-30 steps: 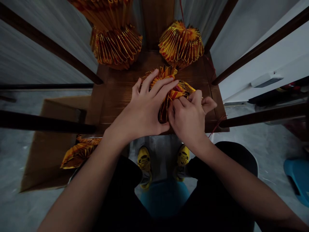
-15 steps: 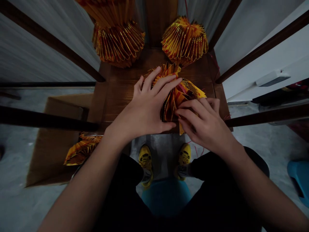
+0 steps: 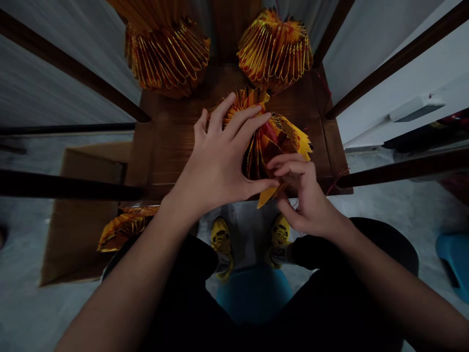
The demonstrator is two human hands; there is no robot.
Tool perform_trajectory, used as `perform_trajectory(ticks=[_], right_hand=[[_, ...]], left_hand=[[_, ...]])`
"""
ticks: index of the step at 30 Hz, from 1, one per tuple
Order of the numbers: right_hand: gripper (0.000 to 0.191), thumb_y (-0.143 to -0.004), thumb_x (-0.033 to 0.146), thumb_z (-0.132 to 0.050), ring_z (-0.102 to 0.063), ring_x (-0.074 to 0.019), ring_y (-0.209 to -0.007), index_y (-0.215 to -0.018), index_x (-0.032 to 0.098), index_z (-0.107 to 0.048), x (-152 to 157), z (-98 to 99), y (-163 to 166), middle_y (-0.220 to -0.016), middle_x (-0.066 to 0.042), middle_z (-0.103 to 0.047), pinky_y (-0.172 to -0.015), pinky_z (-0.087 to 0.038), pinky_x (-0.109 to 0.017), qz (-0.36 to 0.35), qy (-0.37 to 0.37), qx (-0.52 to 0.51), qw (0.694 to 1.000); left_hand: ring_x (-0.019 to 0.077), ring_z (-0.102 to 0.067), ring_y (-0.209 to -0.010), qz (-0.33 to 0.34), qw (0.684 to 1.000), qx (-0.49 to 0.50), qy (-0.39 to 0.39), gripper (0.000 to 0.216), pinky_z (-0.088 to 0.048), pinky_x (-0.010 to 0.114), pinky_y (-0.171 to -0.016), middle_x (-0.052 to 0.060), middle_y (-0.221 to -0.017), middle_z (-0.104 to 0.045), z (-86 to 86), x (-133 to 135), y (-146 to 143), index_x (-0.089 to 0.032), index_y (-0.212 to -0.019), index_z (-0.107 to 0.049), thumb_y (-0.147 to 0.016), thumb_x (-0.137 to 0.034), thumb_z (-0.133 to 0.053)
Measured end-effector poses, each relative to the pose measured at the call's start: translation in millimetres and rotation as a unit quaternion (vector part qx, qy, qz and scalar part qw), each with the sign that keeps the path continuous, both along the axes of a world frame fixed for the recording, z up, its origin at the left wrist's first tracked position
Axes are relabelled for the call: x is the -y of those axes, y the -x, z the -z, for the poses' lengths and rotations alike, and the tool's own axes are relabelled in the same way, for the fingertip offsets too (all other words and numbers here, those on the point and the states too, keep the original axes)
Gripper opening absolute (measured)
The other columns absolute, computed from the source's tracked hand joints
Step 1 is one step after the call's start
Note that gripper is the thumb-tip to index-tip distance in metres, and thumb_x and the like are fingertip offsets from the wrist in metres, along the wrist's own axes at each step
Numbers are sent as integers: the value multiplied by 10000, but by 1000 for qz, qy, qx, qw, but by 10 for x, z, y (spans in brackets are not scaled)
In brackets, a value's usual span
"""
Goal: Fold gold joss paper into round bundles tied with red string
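Observation:
A pleated paper lantern (image 3: pixel 256 151), orange and yellow with gold edges and a red band, lies partly folded at the front of the wooden chair seat. My left hand (image 3: pixel 220 156) spreads over its left side, fingers apart across the pleats and thumb stretched along the near edge. At the near right corner, my right hand (image 3: pixel 304 195) has curled fingers and thumb around the paper's edge. Between the two thumbs a yellow flap (image 3: pixel 268 195) sticks out over the seat's front edge. The exact contact of my right fingertips is partly hidden.
Behind stand two puffed pleated paper lanterns, a larger one (image 3: pixel 166 58) and a smaller one (image 3: pixel 274 51), on the wooden seat (image 3: pixel 172 132). Dark wooden bars flank it. A cardboard box (image 3: pixel 73 220) with more pleated paper stands left; a blue stool (image 3: pixel 454 259) is at right.
My right hand has rolled over and lowered, its thumb now under the near edge. The yellow flap has swung left, and my left thumb has slid right. The view has shifted slightly.

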State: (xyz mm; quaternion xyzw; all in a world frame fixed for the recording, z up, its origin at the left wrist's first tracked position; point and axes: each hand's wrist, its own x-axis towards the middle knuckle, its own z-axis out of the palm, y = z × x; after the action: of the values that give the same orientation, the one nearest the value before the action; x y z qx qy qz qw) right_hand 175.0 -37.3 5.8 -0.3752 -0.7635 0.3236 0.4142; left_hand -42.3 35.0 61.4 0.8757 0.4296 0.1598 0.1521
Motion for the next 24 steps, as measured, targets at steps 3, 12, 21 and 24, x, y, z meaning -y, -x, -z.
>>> perform_trajectory(ticks=[3, 12, 21, 24], right_hand=[[500, -880, -22, -515, -626, -231, -1327, -1283, 270, -469, -59, -98, -101, -1378, -117, -591, -1060, -593, -448, -19, 3, 26, 999], [256, -998, 158, -622, -607, -312, -1204, -1217, 248, -719, -174, -236, -317, -1313, -68, -766, -1003, -433, -512, 4, -111, 290, 951], [295, -982, 117, -602, -619, -296, -1240, -1198, 242, -759, -254, -216, -394, -1332, -60, -777, -1046, -450, -513, -15, -83, 280, 956], [277, -978, 146, -638, -633, -306, -1246, -1199, 246, -772, -273, -199, -402, -1292, -60, -791, -1081, -474, -540, -23, -73, 267, 961]], left_hand=[[440, -161, -1707, -8, 1000, -2, -14, 967, -99, 764, -1362, -2, -1770, -405, 14, 15, -16, -440, -1653, -395, -821, -603, -860], [463, -117, -1713, 23, 999, -1, 23, 1014, -49, 746, -1375, -32, -1801, -343, -36, -24, 65, -472, -1675, -367, -796, -616, -852], [456, -114, -1714, 42, 999, -13, 21, 1068, -70, 730, -1374, -43, -1815, -316, -40, -50, 126, -469, -1697, -342, -776, -562, -876], [463, -110, -1713, 46, 999, -17, 24, 1077, -66, 732, -1373, -43, -1820, -303, -56, -50, 135, -455, -1708, -332, -779, -543, -869]])
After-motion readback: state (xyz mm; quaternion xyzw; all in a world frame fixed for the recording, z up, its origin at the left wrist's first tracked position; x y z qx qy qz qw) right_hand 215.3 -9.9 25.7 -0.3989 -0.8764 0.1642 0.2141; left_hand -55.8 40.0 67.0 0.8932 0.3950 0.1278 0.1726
